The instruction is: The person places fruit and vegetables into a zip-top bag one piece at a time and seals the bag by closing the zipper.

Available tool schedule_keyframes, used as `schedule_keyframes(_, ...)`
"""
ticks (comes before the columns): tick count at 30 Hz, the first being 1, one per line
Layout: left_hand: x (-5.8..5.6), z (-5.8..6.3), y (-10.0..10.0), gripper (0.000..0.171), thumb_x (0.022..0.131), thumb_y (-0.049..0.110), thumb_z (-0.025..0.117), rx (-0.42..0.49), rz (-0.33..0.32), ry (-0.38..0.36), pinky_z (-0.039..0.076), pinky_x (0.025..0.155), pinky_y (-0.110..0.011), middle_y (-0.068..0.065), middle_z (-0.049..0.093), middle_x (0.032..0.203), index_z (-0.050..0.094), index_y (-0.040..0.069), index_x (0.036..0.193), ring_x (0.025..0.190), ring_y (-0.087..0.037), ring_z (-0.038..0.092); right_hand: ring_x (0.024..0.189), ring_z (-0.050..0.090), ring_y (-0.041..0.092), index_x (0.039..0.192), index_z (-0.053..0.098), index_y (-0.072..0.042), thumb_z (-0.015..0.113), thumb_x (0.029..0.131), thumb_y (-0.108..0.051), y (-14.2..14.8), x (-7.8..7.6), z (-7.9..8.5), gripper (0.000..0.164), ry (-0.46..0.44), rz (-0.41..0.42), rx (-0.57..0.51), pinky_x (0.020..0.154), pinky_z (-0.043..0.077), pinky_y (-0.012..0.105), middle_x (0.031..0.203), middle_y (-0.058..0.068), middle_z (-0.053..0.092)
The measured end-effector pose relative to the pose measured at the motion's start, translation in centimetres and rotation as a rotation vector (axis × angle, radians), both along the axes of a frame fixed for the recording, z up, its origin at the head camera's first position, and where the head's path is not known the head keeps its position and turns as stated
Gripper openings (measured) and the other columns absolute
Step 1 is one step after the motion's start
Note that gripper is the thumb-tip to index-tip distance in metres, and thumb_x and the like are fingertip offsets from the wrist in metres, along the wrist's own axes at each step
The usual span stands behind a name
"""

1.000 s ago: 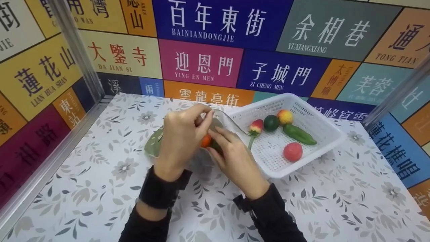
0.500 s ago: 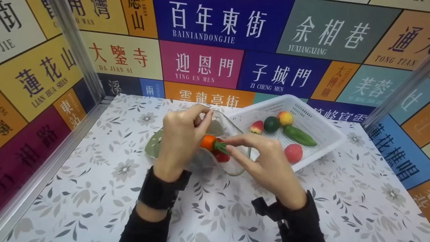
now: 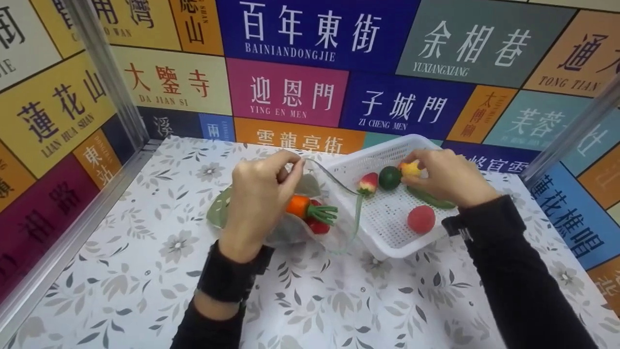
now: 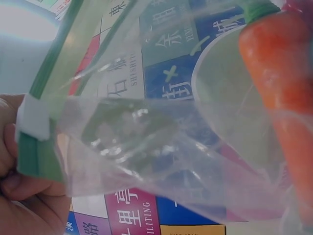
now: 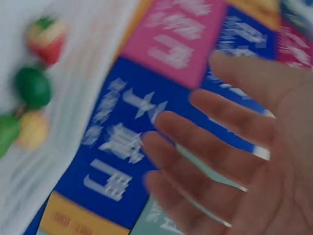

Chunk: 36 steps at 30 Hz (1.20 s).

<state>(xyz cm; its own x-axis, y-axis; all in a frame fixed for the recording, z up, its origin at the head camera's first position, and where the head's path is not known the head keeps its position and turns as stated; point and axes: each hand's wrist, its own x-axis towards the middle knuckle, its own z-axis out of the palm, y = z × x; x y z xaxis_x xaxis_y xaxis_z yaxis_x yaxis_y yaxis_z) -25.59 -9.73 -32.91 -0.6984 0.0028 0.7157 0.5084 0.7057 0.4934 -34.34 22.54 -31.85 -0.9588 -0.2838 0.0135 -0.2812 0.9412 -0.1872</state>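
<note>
My left hand (image 3: 259,198) pinches a clear zip bag (image 4: 146,142) by its green zip strip (image 4: 44,147), close to the white slider (image 4: 33,117). The bag's mouth gapes to the right. Inside lie an orange toy carrot (image 3: 299,206) with a green top and a red piece (image 3: 319,226), partly covered by it. My right hand (image 3: 448,177) is over the white basket, thumb and fingertips at a yellow-and-red toy fruit (image 3: 410,169). In the blurred right wrist view its fingers are spread, with nothing between them.
The white plastic basket (image 3: 401,251) also holds a toy strawberry (image 3: 368,183), a dark green round fruit (image 3: 389,178), a green pepper (image 3: 431,198) and a pinkish-red ball-shaped fruit (image 3: 421,219). Printed panels (image 3: 290,92) wall in the flowered tabletop (image 3: 310,300) behind and at the sides.
My right hand has left the carrot's green top and moved right, over the basket to the yellow-and-red fruit. The left hand keeps its grip on the bag in the same spot.
</note>
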Motion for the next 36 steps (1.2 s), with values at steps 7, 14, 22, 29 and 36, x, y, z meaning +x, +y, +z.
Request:
schedule_keyframes(7, -0.2, -0.1, -0.1, 0.010, 0.094, 0.016, 0.070, -0.017, -0.008, 0.017, 0.035, 0.044, -0.019, 0.001, 0.056, 0.054, 0.078, 0.010, 0.092, 0.045, -0.009, 0.045, 0.114, 0.059, 0.037, 0.128, 0.065, -0.006, 0.078, 0.085, -0.042, 1.7, -3.4, -2.7, 0.058, -0.344, 0.005, 0.177, 0.094, 0.049, 0.056, 0.133, 0.022, 0.062)
schedule_keyframes(14, -0.3, 0.0, 0.0, 0.011, 0.095, 0.016, 0.069, -0.017, -0.026, 0.002, 0.036, 0.044, -0.019, 0.000, 0.057, 0.055, 0.078, 0.010, 0.094, 0.045, -0.009, 0.046, 0.102, 0.057, 0.033, 0.128, 0.066, -0.009, 0.082, 0.083, -0.027, 0.9, -3.3, -3.9, 0.052, -0.555, -0.189, 0.086, 0.074, 0.052, 0.034, 0.133, 0.020, 0.059)
schedule_keyframes(22, -0.2, 0.0, 0.0, 0.012, 0.095, 0.017, 0.069, -0.009, -0.023, -0.016, 0.037, 0.044, -0.020, 0.001, 0.057, 0.055, 0.078, 0.010, 0.096, 0.045, -0.009, 0.046, 0.090, 0.058, 0.029, 0.116, 0.071, -0.007, 0.087, 0.072, -0.010, 0.1, -2.9, -3.7, 0.046, -0.591, -0.249, 0.031, 0.067, 0.050, 0.029, 0.112, 0.016, 0.064)
schedule_keyframes(29, -0.2, 0.0, 0.0, 0.012, 0.095, 0.018, 0.070, -0.011, -0.021, -0.014, 0.038, 0.043, -0.020, 0.001, 0.056, 0.055, 0.078, 0.011, 0.096, 0.045, -0.007, 0.045, 0.086, 0.059, 0.026, 0.113, 0.071, -0.006, 0.088, 0.071, -0.013, -0.6, -2.8, -3.8, 0.046, -0.635, -0.268, -0.005, 0.068, 0.050, 0.030, 0.104, 0.012, 0.064)
schedule_keyframes(36, -0.1, -0.1, -0.1, 0.011, 0.095, 0.019, 0.069, -0.020, -0.006, 0.001, 0.031, 0.044, -0.021, 0.001, 0.053, 0.053, 0.078, 0.011, 0.094, 0.044, -0.009, 0.043, 0.074, 0.056, 0.020, 0.097, 0.071, -0.007, 0.088, 0.070, -0.020, -1.2, -2.6, -4.0, 0.034, -0.587, -0.166, 0.068, 0.059, 0.047, 0.027, 0.087, 0.006, 0.064)
